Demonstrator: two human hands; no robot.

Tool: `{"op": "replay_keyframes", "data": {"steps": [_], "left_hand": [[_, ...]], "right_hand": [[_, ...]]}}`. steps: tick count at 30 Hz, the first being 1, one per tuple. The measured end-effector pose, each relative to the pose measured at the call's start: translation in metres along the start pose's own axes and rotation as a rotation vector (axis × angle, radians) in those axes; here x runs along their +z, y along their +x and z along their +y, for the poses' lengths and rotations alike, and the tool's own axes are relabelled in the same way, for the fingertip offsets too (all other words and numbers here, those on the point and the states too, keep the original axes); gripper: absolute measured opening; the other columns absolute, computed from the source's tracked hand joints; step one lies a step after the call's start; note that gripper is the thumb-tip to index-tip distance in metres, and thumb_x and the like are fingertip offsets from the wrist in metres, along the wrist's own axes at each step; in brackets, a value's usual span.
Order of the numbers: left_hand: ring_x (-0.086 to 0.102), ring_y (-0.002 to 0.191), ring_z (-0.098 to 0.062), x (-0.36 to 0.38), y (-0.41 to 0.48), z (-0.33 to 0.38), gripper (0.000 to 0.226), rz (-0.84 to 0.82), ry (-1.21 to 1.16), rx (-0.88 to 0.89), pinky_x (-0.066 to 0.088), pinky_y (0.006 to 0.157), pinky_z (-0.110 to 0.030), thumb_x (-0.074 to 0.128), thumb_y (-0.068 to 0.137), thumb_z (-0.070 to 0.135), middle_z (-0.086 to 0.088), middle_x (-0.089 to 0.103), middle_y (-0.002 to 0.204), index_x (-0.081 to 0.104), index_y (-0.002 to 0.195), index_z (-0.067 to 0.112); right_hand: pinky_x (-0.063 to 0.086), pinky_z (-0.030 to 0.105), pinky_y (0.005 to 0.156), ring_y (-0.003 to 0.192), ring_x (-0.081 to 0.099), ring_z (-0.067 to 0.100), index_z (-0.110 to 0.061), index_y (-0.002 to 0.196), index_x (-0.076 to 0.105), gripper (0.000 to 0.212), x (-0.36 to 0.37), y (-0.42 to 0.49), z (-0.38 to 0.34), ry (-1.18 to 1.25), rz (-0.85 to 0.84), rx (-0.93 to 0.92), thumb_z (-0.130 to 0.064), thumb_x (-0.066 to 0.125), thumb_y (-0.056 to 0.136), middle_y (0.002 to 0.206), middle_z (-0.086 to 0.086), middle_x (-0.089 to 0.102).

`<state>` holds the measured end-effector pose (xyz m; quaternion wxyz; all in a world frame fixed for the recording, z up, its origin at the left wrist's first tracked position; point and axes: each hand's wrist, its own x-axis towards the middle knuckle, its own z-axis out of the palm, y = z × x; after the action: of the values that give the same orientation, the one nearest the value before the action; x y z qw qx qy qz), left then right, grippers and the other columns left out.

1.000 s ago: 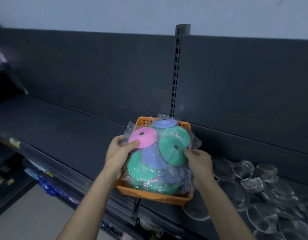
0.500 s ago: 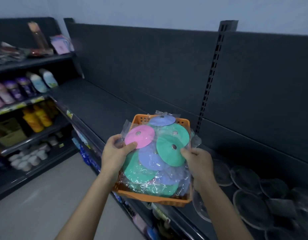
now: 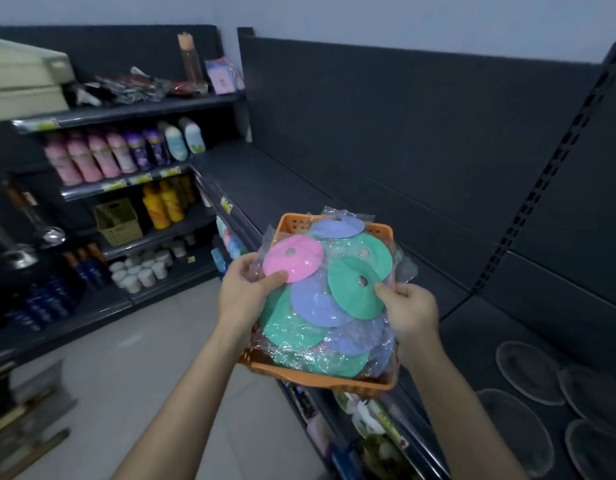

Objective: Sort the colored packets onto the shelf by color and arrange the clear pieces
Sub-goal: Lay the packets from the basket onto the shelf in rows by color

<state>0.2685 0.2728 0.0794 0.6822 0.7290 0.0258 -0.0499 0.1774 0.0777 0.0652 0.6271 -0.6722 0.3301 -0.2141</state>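
The pink disc packet (image 3: 294, 258) is being pinched at its near edge by the left hand (image 3: 245, 292), thumb on top. The green disc packet (image 3: 353, 289) is being gripped by the right hand (image 3: 408, 311), thumb beside its centre hole. Both discs are round and are facing up, tilted nearward, atop the heaped packets in the orange basket (image 3: 320, 375). The basket is being carried at the near edge of the dark shelf (image 3: 282, 181). Clear round pieces (image 3: 526, 372) are lying on the shelf to the right.

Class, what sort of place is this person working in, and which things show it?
Most likely a small shop: dark shelves line the aisle, rows of bottles stand above price labels on the shelf edges, and an orange basket holds wrapped packets.
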Motion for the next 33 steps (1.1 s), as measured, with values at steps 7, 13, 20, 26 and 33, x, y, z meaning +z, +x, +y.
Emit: {"op": "replay_keyframes", "data": {"steps": [7, 13, 20, 26, 33], "left_hand": [[0.068, 0.087, -0.023, -0.082, 0.046, 0.004, 0.046, 0.049, -0.022, 0.024, 0.055, 0.080, -0.043, 0.082, 0.055, 0.025, 0.000, 0.068, 0.100, 0.058, 0.094, 0.033], [0.066, 0.083, -0.018, -0.147, 0.082, 0.004, 0.040, 0.095, -0.003, 0.058, 0.053, 0.073, -0.035, 0.079, 0.070, 0.014, 0.010, 0.063, 0.091, 0.056, 0.100, 0.028], [0.068, 0.085, -0.024, -0.193, 0.127, 0.003, 0.046, 0.161, 0.011, 0.020, 0.056, 0.073, -0.041, 0.080, 0.069, 0.015, 0.006, 0.065, 0.093, 0.058, 0.108, 0.022], [0.067, 0.086, -0.021, -0.201, 0.178, 0.000, 0.045, 0.175, -0.018, -0.007, 0.057, 0.075, -0.040, 0.078, 0.071, 0.011, 0.011, 0.063, 0.090, 0.057, 0.109, 0.021], [0.067, 0.088, -0.022, -0.188, 0.274, 0.004, 0.039, 0.201, -0.013, -0.016, 0.056, 0.079, -0.044, 0.080, 0.068, 0.016, 0.003, 0.066, 0.101, 0.057, 0.095, 0.033]], "right_hand": [[0.028, 0.028, 0.053, 0.054, 0.033, 0.015, -0.013, 0.053, 0.037, 0.042, 0.097, -0.020, -0.013, 0.013, -0.051, -0.037, -0.014, 0.067, 0.082, 0.047, -0.004, 0.035], [0.019, 0.023, 0.046, 0.047, 0.023, 0.011, -0.017, 0.049, 0.027, 0.050, 0.176, -0.029, -0.025, -0.044, -0.094, -0.062, -0.013, 0.065, 0.082, 0.039, -0.012, 0.024], [0.018, 0.029, 0.051, 0.052, 0.022, 0.016, -0.017, 0.051, 0.026, 0.049, 0.243, -0.021, -0.032, -0.033, -0.182, -0.111, -0.013, 0.065, 0.080, 0.046, -0.003, 0.023], [0.018, 0.025, 0.048, 0.045, 0.021, 0.011, -0.019, 0.047, 0.026, 0.051, 0.288, 0.015, -0.039, -0.091, -0.188, -0.099, -0.014, 0.065, 0.081, 0.038, -0.011, 0.021], [0.023, 0.016, 0.038, 0.036, 0.029, 0.003, -0.018, 0.049, 0.035, 0.044, 0.343, 0.096, -0.053, -0.065, -0.201, -0.069, -0.014, 0.063, 0.082, 0.034, -0.013, 0.032]]}}
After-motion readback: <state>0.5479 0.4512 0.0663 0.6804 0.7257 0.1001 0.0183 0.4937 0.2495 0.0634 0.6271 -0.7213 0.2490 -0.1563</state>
